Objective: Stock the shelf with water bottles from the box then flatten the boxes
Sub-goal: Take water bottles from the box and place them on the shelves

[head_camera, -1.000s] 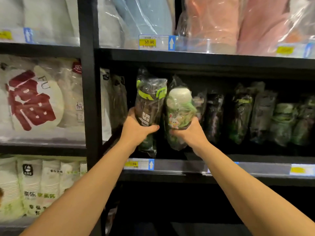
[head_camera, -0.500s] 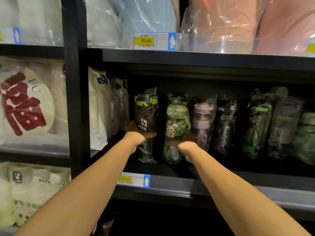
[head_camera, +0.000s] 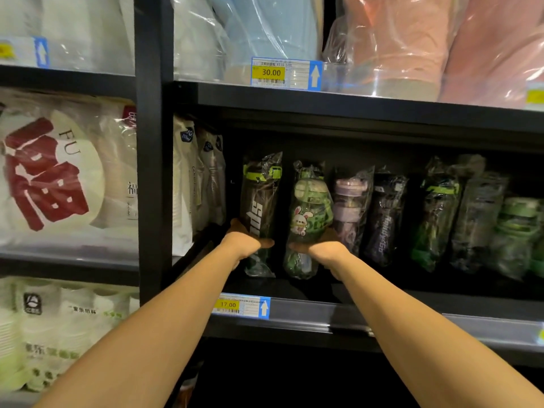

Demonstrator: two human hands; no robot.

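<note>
My left hand (head_camera: pixel 243 240) grips a dark sports bottle with a lime cap (head_camera: pixel 259 201), wrapped in clear plastic, standing upright on the black shelf (head_camera: pixel 397 293). Just to its right, my right hand (head_camera: pixel 322 248) grips a green bottle with a rabbit picture (head_camera: pixel 309 213), also wrapped and upright on the shelf. Both bottles stand at the left end of a row of wrapped bottles: a lilac one (head_camera: pixel 350 201), a dark purple one (head_camera: pixel 385 219) and several green and dark ones (head_camera: pixel 435 213) further right. No box is in view.
Packs of paper cups (head_camera: pixel 194 184) stand left of the bottles against the black upright post (head_camera: pixel 151 172). The shelf above holds bagged blue and pink items (head_camera: pixel 397 39). Price tags reading 30.00 (head_camera: pixel 270 72) and 17.00 (head_camera: pixel 228 304) sit on the shelf edges. More bagged goods (head_camera: pixel 53 172) fill the left bay.
Both hands have pushed the two bottles from in front of the shelf back into the row, and lowered them until they stand on the shelf. The view has moved closer.
</note>
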